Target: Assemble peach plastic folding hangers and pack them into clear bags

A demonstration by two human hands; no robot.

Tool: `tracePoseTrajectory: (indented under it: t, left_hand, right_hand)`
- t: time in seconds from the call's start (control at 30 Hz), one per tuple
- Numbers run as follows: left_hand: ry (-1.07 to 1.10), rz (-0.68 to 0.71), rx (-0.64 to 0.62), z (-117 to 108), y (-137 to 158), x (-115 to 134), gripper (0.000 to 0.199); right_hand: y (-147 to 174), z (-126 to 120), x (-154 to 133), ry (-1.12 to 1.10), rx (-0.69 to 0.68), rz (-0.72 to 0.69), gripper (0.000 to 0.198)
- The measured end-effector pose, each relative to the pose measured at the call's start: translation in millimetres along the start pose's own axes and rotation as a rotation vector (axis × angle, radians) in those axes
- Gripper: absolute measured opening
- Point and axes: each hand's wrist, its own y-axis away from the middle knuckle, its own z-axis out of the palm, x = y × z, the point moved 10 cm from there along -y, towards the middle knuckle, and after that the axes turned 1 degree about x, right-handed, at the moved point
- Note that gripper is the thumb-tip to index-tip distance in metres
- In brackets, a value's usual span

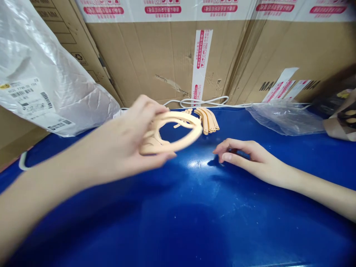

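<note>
Fingers (151,105) of the left hand (129,139) are closed around a cream looped piece (182,142), thumb along its near edge at six o'clock, the others over its far side near eleven; the grip takes the nine o'clock end, where several curved bars crowd together, though blur hides whether they are one piece or a few pressed close. The loop is held at the middle of the view, seemingly raised over the blue table (180,222); it looks like moulded plastic, so I judge it light, fairly stiff and rather smooth; the open limb may flex if squeezed hard; the crowded end seems the firmest hold, with the rounded tip at three o'clock as a second.

Between three and four o'clock from the loop, and apart from it, the right hand (247,154) is loosely curled, a narrow gap between thumb and forefinger, nothing seen in its grasp; whether it touches the table I cannot tell.

Farther out, between two and three, cream curved strips (208,120) lie side by side; a white cable (205,101) runs beyond them; a clear plastic bag (286,118) sits near three, a wrapped parcel (58,81) near ten, cardboard boxes (155,48) at twelve.
</note>
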Motion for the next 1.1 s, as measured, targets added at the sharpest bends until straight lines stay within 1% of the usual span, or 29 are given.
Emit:
tracePoseTrajectory:
  t: [0.07,0.13,0.17,0.27,0.37,0.53,0.6,0.97,1.1]
  left_hand:
    - [-0.024,-0.051,0.004,-9.6,2.5,-28.8,0.058]
    - [-0.043,-0.06,0.045,-18.3,7.7,-50.9,0.063]
    - [-0.054,-0.096,0.038,-18.3,11.0,-63.4,0.065]
    - [-0.01,-0.228,-0.033,-8.5,21.9,-95.9,0.066]
    - [0.045,-0.319,-0.056,-1.6,29.3,-114.0,0.071]
    - [0.079,-0.355,-0.076,2.1,32.5,-120.2,0.073]
    - [0.083,-0.358,-0.062,0.6,32.3,-120.3,0.074]
    - [0.018,-0.347,-0.086,4.9,32.4,-118.4,0.08]
    - [0.009,-0.368,-0.096,6.0,34.1,-123.9,0.08]
  right_hand:
    - [-1.1,2.0,-6.9,0.177,-0.008,-0.115,0.025]
    - [0.1,8.8,-13.6,0.315,-0.038,-0.223,0.027]
    - [1.0,12.4,-15.2,0.367,-0.054,-0.255,0.029]
    - [3.4,19.4,-16.4,0.458,-0.08,-0.298,0.035]
    - [4.8,22.0,-17.1,0.481,-0.085,-0.318,0.037]
    - [5.2,23.9,-15.9,0.501,-0.1,-0.331,0.037]
    - [5.2,24.2,-15.2,0.51,-0.103,-0.327,0.037]
    - [5.9,25.3,-15.6,0.529,-0.114,-0.32,0.037]
    - [6.2,25.6,-14.8,0.532,-0.113,-0.324,0.037]
